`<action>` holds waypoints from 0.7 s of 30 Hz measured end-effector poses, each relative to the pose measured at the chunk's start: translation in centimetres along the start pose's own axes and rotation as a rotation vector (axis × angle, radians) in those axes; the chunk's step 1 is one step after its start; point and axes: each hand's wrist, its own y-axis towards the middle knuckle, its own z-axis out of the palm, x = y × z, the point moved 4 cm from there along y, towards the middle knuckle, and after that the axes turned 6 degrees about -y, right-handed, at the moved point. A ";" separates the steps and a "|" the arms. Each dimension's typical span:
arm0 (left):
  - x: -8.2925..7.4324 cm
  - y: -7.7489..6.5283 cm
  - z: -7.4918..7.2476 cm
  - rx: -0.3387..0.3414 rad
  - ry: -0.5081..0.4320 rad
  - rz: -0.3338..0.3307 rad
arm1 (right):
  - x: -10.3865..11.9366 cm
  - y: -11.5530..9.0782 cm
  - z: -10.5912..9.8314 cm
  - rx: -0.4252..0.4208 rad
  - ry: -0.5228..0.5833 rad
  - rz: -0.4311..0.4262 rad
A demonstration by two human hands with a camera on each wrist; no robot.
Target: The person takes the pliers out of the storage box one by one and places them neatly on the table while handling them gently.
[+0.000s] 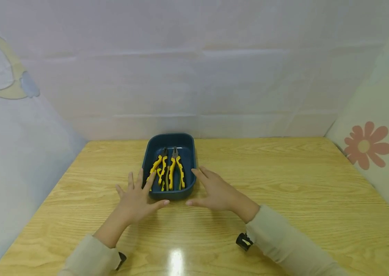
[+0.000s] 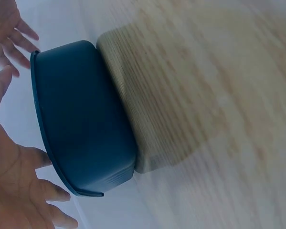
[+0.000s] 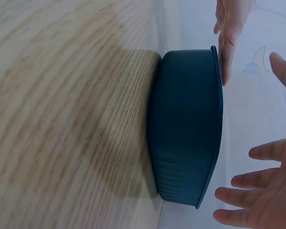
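Note:
A dark teal rectangular bin (image 1: 171, 194) stands on the wooden table near its back edge. Inside lie several pliers (image 1: 181, 172) with yellow-and-black handles, their metal heads toward the back. My left hand (image 1: 135, 203) is spread at the bin's front left corner, its fingers straight and overlapping the left rim in the head view. On the other side, my right hand (image 1: 219, 191) has its fingers extended beside the right wall, thumb near the front corner. Neither hand grips anything. Both wrist views show the bin's outer wall (image 2: 85, 114) with its base down on the wood.
The wooden table (image 1: 284, 184) stretches off to the right and toward me. A pale cloth wall (image 1: 194, 76) rises right behind the bin. Side walls carry a moon (image 1: 15, 73) on the left and a red flower (image 1: 366, 145) on the right.

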 end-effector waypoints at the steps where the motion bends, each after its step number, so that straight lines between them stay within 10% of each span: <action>1: 0.0 0.0 0.0 0.000 -0.002 -0.002 | 0.1 0.1 0.0 -0.001 0.000 -0.003; 21: 0.9 0.4 0.4 0.022 -0.027 -0.045 | 1.4 1.7 -0.1 -0.025 0.048 0.013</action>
